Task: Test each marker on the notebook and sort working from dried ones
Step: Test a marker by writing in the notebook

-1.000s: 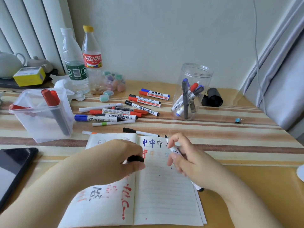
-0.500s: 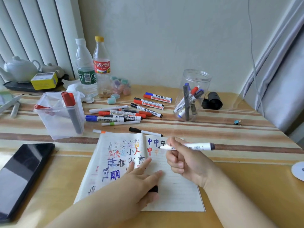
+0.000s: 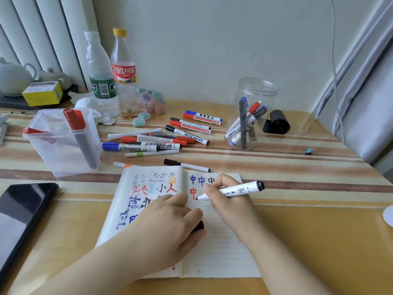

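An open notebook (image 3: 214, 256) lies in front of me, its pages marked with blue, red and black characters. My right hand (image 3: 227, 199) grips an uncapped white marker (image 3: 240, 190), its black tip touching the right page beside a red character. My left hand (image 3: 170, 222) rests on the notebook's spine and holds the marker's black cap (image 3: 198, 226) between thumb and fingers. A pile of loose markers (image 3: 153, 141) lies beyond the notebook. A square clear tub (image 3: 53, 156) at the left holds red-capped markers. A round clear jar (image 3: 255, 92) at the right holds several markers.
A black phone (image 3: 21, 218) lies at the left edge. Two plastic bottles (image 3: 112, 77) and small pastel erasers (image 3: 148, 103) stand near the wall. A black roll (image 3: 278, 122) sits behind the jar, a teapot (image 3: 12, 75) and yellow box (image 3: 42, 92) far left.
My right hand turned the marker from pointing up to lying sideways and lowered its tip onto the right page. My left hand moved down onto the notebook, still holding the cap.
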Demonstrator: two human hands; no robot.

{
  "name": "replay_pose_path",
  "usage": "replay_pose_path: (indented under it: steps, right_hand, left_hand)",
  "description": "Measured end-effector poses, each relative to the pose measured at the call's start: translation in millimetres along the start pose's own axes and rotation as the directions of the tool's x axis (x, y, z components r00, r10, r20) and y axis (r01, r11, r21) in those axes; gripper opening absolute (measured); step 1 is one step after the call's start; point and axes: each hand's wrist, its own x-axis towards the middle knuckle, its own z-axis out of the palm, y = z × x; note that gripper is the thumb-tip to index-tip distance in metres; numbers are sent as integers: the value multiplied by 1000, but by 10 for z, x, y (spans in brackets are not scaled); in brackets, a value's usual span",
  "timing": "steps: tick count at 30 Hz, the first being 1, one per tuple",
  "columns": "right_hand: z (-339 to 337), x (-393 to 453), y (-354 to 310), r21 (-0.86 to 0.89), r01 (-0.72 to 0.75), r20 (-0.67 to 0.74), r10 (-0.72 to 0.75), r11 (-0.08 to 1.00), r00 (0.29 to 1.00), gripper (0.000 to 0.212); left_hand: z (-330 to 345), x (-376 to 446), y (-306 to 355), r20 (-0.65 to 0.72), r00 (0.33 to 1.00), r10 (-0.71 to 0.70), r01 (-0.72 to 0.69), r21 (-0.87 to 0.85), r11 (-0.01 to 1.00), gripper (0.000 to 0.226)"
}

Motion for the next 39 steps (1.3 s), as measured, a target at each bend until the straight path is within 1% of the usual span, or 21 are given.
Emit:
replay_pose_path:
  steps: [3,9,14,18,21,23,26,30,35,39]
  right_hand:
    - [13,-13,20,-21,43,-19,-44,999,999,23]
    - [75,-57,48,-50,152,0,-153,987,988,35]
    - [90,-43,71,-92,198,-1,-199,976,980,35]
    - [91,-50,79,-97,198,9,-198,975,980,34]
    - [80,-51,80,-114,205,26,-203,972,979,38]
    - [75,-56,85,-104,194,12,-194,975,981,38]
    - [69,-57,87,-68,195,-14,-196,978,980,37]
    - [86,-62,71,-88,189,7,-189,978,982,35]
    - [79,-59,79,-112,146,-84,-156,983,984,38]
    - [53,-80,68,-103,148,-73,-156,984,985,39]
  left_hand:
    - [74,-74,-24,-3,1000,-6,6,-58,998,27]
    - [102,-171,-135,5,1000,2,-1,-169,986,32]
    - [80,-179,-150,-12,1000,24,-26,-217,976,31]
    - [82,-175,-148,-10,1000,23,-24,-222,975,31]
    - [74,-170,-148,-17,1000,23,-26,-222,975,30]
    - [70,-170,-147,-23,1000,20,-25,-226,974,29]
    - [65,-174,-148,-30,999,28,-34,-241,970,29]
    - [55,-183,-149,-41,998,45,-55,-285,957,28]
    - [53,-189,-151,-31,999,33,-41,-296,954,27]
    - [48,-188,-156,-26,999,22,-29,-310,950,27]
